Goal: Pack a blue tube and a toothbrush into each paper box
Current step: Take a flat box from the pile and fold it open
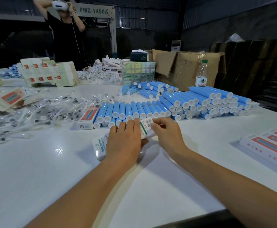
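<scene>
White tabletop (150, 186) fills the near half of a dim workshop, with a grey machine frame (94, 11) marked FMZ-1450A at the back and a person in black (65, 30) standing beyond the far edge. At the middle, the left hand (124, 142) lies over a white paper box (100, 148), fingers curled down round its long side, while the right hand (165, 132) pinches the box's barcoded far end between thumb and fingertips. Just beyond the hands, blue tubes (134, 109) with white caps lie side by side in a long row that rises into a heap at the right. Wrapped toothbrushes (40, 111) are strewn in clear sleeves over the left of the table. One closed box (86, 119) lies beside the leftmost tube, and finished boxes (269, 145) lie at the right edge. A water bottle (201, 74) stands before a cardboard carton (183, 66).
</scene>
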{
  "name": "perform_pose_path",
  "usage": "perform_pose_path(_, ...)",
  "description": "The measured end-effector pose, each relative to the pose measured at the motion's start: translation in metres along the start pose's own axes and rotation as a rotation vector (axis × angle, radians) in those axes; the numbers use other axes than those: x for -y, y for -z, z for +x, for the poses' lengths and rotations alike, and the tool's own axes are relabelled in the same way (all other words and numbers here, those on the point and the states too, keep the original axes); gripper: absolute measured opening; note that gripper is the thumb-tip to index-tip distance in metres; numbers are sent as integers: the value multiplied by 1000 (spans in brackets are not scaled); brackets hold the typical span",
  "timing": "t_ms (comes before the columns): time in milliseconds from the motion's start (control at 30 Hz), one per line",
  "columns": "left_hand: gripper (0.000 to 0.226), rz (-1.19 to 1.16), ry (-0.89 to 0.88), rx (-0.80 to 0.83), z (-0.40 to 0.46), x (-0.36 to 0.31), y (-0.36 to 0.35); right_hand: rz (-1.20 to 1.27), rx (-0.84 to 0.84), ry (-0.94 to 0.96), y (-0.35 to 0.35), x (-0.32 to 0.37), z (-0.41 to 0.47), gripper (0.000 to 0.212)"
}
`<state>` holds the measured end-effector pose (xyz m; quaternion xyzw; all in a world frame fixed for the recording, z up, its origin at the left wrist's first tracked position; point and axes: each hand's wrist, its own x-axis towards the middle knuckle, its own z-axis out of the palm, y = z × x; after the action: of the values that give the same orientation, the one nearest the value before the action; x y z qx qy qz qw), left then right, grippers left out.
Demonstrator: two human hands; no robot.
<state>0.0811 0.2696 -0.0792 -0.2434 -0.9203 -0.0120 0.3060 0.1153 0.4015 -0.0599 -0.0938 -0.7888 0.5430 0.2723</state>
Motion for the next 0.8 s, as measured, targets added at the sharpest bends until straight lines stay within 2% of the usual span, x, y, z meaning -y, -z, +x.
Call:
perform_pose_path(67,70,-27,43,-21,2,2,1,-86,-112,70,4,-2,4,40)
perform_pose_path(100,70,-49,62,-29,3,3,2,-36,-130,6,5,-2,6,57)
perform_pose_path(133,70,-70,74,-32,4,3,2,118,-98,-127,5,-1,7,68)
perform_pose_path(167,70,-80,74,-33,4,3,2,375,-29,-291,4,2,6,68)
perform_pose_path(233,70,-71,52,-40,2,2,2,844,182,-570,1,7,4,44)
perform_pose_path(300,70,-58,42,-42,1,0,2,975,218,-609,-1,6,4,23)
perform_pose_path(367,70,-58,39,-46,1,-2,1,928,158,-492,-3,4,6,15)
perform_pose_path(400,70,-72,35,-48,1,-3,2,780,109,-366,-3,2,4,12)
perform_pose_path(467,71,-115,30,-53,1,-7,4,211,20,-22,-3,-1,-3,13)
perform_pose_path(500,70,-128,29,-56,1,-9,6,-3,-4,121,-4,-3,-8,16)
perform_pose_path(533,68,-132,30,-55,-1,-10,7,-115,-9,208,-5,-3,-11,19)
perform_pose_path(633,64,-100,22,-34,-4,-10,7,-308,34,253,-8,-6,-13,36)
perform_pose_path(700,64,-78,1,-27,-5,-7,6,-288,71,225,-7,-5,-14,40)
perform_pose_path(733,65,-75,-5,-28,-5,-5,6,-172,80,180,-6,-4,-15,38)
perform_pose_path(800,66,-90,5,-41,-5,0,7,213,147,2,-4,1,-13,34)
